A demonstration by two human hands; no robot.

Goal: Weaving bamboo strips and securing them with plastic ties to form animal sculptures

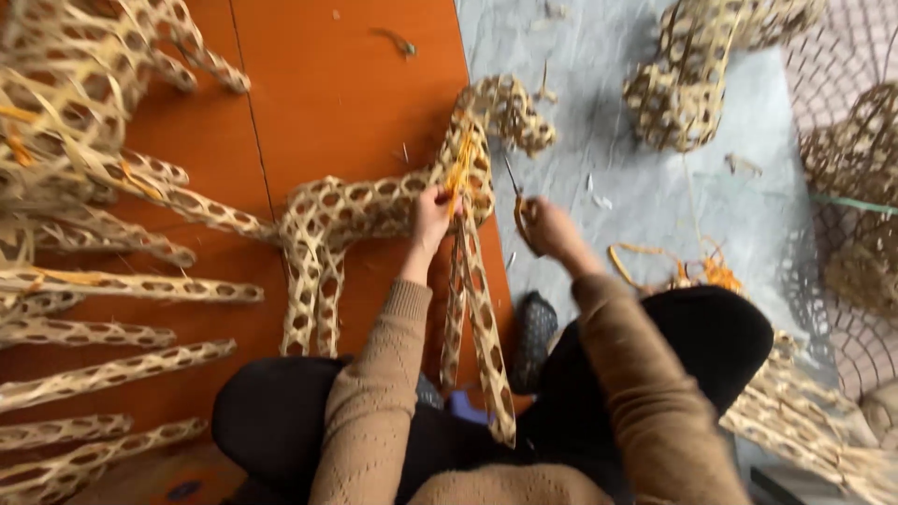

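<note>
A woven bamboo animal figure (360,210) with an open hexagon weave lies across an orange board (318,84), its head (510,112) toward the grey floor. My left hand (432,213) pinches an orange strip (460,159) tied around the figure's neck. My right hand (547,229) grips a pair of scissors (516,196), blades pointing up toward that strip. Both sleeves are tan knit.
More woven figures are stacked at the left (84,187). Other woven pieces lie at the top right (687,79) and right edge (856,159). Loose orange strips (697,269) rest on the grey floor near my right knee.
</note>
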